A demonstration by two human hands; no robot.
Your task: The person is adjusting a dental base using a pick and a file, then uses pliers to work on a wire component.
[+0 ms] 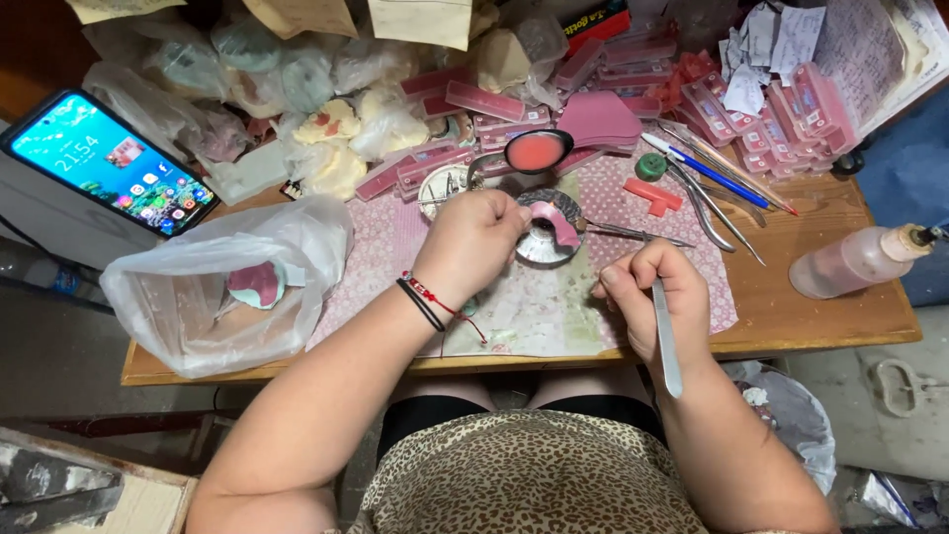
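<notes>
**Pinched in the left fingers: a curved pink strip over a round metal dish**

Closed fingers of the left hand [473,240] nip one end of a pink wax strip [556,220], and the strip arches away to the right over a small round metal dish [539,247] standing on the patterned cloth [534,307] in the middle of the wooden table [791,297]. That strip is narrow, pale pink, bent like a horseshoe, with a lighter edge where it catches the light; whether it touches the dish rim cannot be told. A black band and a red thread circle the left wrist.

Just right of the dish, the right hand [654,297] is curled tight round a slim metal instrument [666,336], its flat handle running down past the wrist towards the table's near edge; its working tip is hidden inside the fist.

Behind the dish stands a dark spoon-like ladle [536,151] filled with pink-red material. More metal tools and a blue pen [717,178] lie to the right, beside stacks of pink boxes [791,109]. A clear squeeze bottle [858,260] lies near the right edge. At the left sit a plastic bag [213,287] and a lit phone [109,163].
</notes>
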